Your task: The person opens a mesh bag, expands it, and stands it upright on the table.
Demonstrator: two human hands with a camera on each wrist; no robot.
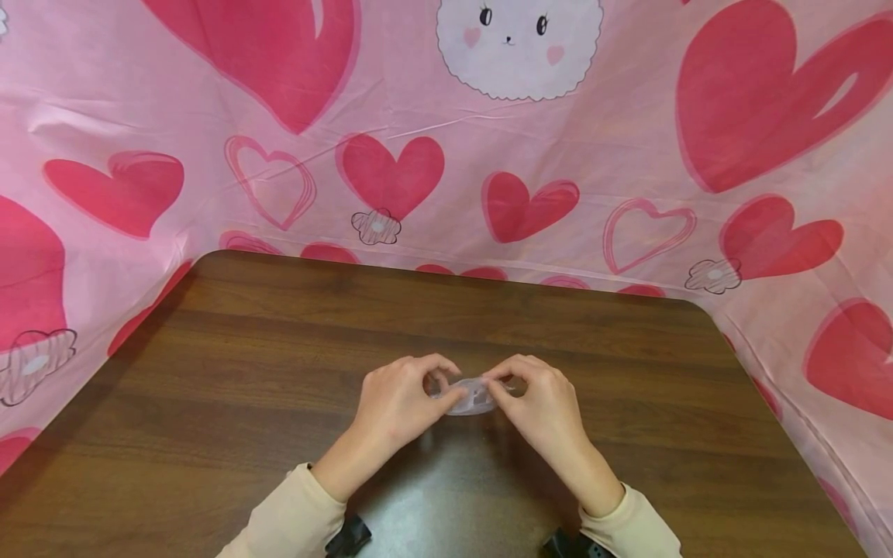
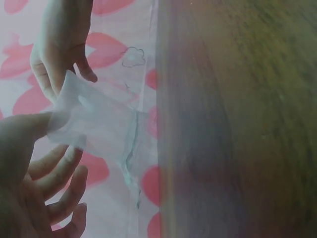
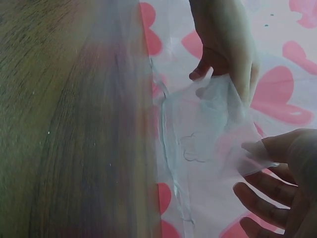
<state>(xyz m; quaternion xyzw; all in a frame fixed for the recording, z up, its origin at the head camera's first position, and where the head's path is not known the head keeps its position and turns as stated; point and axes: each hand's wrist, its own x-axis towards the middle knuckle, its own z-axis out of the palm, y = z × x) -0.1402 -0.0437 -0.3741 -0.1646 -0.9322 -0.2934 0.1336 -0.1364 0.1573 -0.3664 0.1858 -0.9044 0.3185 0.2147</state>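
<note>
A small, sheer white drawstring pouch is held just above the table between both hands. My left hand pinches its left side between thumb and fingers. The right side is pinched by my right hand. In the left wrist view the pouch looks flat, with a shiny ribbon running along one edge and a loose end hanging from it. Through the sheer cloth of the pouch the right wrist view shows the pattern behind it. I cannot tell whether anything is inside.
The brown wooden table has rounded far corners. Behind it and along both sides hangs a pink cloth with red hearts. Dark straps sit at the wrists, by the beige sleeves.
</note>
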